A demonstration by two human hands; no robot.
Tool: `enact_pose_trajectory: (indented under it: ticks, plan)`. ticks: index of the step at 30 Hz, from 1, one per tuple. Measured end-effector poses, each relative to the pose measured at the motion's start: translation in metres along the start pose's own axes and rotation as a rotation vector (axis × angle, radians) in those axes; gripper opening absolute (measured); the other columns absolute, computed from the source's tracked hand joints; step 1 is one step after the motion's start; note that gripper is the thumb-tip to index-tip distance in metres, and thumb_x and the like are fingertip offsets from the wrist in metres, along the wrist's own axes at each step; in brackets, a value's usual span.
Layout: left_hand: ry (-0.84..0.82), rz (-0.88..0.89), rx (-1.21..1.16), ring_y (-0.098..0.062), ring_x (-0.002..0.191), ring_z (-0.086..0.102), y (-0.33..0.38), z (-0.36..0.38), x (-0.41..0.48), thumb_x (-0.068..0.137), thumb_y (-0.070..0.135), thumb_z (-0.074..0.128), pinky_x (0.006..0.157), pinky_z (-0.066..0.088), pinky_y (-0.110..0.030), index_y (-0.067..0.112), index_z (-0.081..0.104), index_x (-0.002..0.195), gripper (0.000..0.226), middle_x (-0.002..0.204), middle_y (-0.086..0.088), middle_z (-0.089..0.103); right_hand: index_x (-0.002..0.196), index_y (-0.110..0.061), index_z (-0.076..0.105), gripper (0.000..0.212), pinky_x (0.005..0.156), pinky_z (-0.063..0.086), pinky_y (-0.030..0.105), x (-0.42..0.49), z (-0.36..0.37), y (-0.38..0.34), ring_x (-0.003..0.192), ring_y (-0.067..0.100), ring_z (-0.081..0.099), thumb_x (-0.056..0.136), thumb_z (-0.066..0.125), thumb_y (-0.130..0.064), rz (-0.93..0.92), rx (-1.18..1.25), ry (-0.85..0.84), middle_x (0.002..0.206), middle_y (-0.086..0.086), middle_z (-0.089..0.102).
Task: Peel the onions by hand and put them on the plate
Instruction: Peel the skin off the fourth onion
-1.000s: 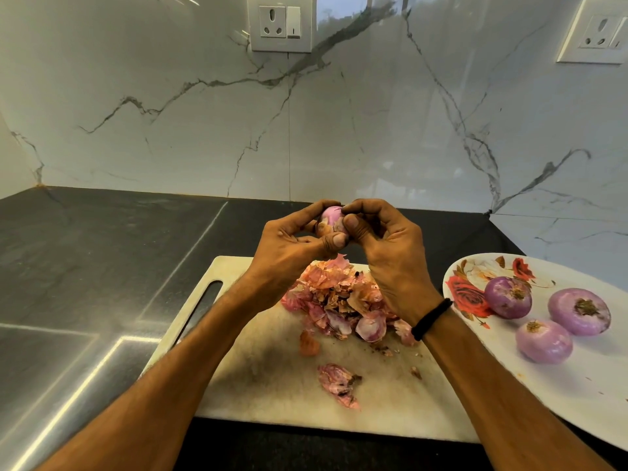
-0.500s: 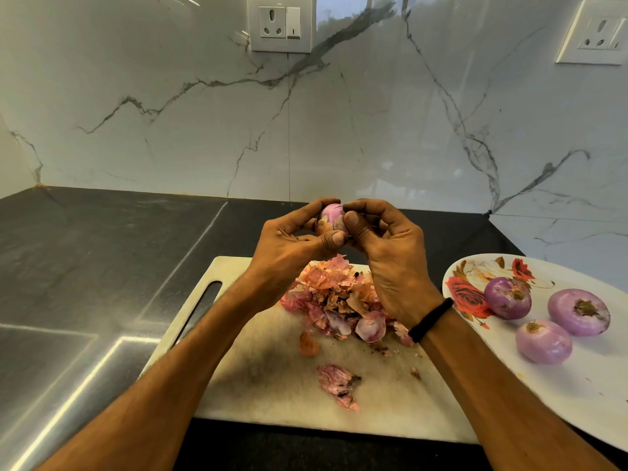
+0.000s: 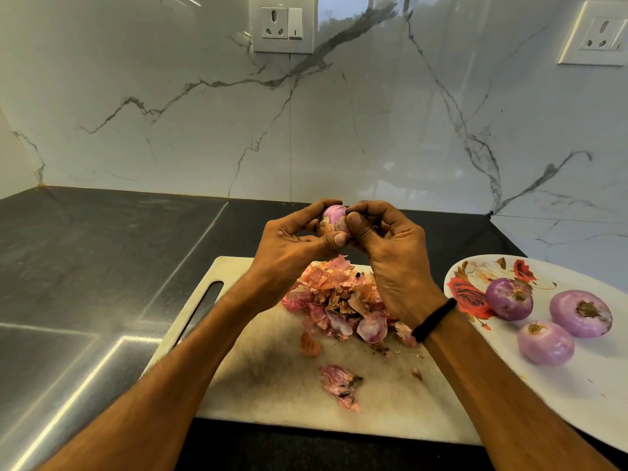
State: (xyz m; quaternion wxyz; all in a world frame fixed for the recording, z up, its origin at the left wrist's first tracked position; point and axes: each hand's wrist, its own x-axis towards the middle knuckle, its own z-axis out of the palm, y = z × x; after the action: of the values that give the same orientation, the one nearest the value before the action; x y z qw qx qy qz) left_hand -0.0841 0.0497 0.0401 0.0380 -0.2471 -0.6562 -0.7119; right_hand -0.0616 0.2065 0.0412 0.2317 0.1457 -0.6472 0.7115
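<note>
Hands: left hand and right hand both gripped a small purple onion above the white cutting board.
Done: three peeled purple onions lay on the flowered white plate, right.
Left: judging by its papery patches, this onion needed finishing, then plating.

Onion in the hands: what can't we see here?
Head view: the left hand and right hand cover most of the onion; skin left on it cannot be told.
Head view: the picture's right edge cuts off the plate.
Head view: the peel pile hides the cutting board beneath it.
</note>
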Motion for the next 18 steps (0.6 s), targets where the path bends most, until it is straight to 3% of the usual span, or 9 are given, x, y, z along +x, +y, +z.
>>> enact_pose_trajectory:
  ticks: [8, 12, 15, 18]
  plan:
    - [0.004, -0.011, -0.038, -0.02, 0.083, 0.071, 0.0, -0.0005, 0.0003, 0.072, 0.021, 0.077, 0.08, 0.06, -0.035, 0.019, 0.063, 0.13, 0.06, 0.104, -0.011, 0.063, 0.101, -0.019, 0.069, 0.022, 0.081, 0.059, 0.03, 0.0012, 0.001, -0.0004, 0.095, 0.02, 0.071, 0.081, 0.064, -0.028, 0.036, 0.01, -0.028, 0.093, -0.003, 0.073]
    - [0.001, -0.01, -0.057, -0.02, 0.086, 0.07, 0.0015, -0.0003, 0.0003, 0.072, 0.02, 0.077, 0.077, 0.059, -0.031, 0.025, 0.064, 0.126, 0.056, 0.105, -0.012, 0.063, 0.107, -0.018, 0.065, 0.028, 0.086, 0.058, 0.044, 0.0025, -0.0011, -0.0036, 0.099, 0.027, 0.07, 0.082, 0.064, -0.03, 0.047, 0.071, -0.023, 0.101, 0.009, 0.07]
    - [-0.006, 0.0, -0.059, -0.016, 0.089, 0.07, 0.0033, 0.0, -0.0004, 0.073, 0.019, 0.076, 0.076, 0.058, -0.028, 0.027, 0.064, 0.123, 0.052, 0.106, -0.009, 0.065, 0.117, -0.024, 0.064, 0.036, 0.087, 0.058, 0.046, 0.0035, -0.0028, -0.0055, 0.103, 0.029, 0.069, 0.082, 0.065, -0.029, 0.033, 0.063, -0.063, 0.105, 0.01, 0.069]
    - [-0.012, 0.009, -0.069, -0.015, 0.087, 0.071, 0.0048, 0.0, -0.0013, 0.072, 0.016, 0.076, 0.075, 0.058, -0.026, 0.027, 0.064, 0.121, 0.052, 0.107, -0.01, 0.065, 0.116, -0.019, 0.068, 0.034, 0.089, 0.057, 0.048, 0.0026, -0.0033, -0.0057, 0.106, 0.028, 0.068, 0.082, 0.067, -0.024, 0.001, 0.016, -0.078, 0.108, 0.009, 0.071]
